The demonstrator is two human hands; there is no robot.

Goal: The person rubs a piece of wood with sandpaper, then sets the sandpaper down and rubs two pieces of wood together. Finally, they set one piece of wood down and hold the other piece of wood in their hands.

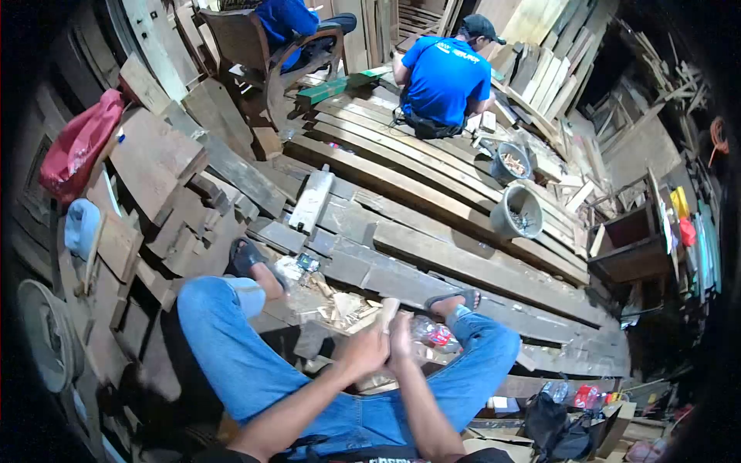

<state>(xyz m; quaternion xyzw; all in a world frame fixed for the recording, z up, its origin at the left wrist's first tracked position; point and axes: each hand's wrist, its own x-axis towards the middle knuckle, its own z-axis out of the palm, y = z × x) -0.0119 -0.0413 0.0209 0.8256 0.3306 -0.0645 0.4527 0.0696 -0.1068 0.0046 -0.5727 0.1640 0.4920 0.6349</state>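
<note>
Between my knees, my left hand [366,352] is closed around a small pale piece of wood [389,311], whose end sticks up past the fingers. Close against it is my right hand [400,341], blurred, with its fingers curled in. What lies inside the right hand is hidden. Below the hands, wood chips and offcuts [345,306] are scattered between my feet. A clear plastic bottle with a red label [438,336] lies beside my right foot.
Long planks [440,245] cover the floor ahead, with a grey bucket [515,214] and a darker bucket [509,164] on them. A person in a blue shirt [445,81] crouches beyond; another sits in a wooden chair [239,46]. Stacked boards [154,166] stand left.
</note>
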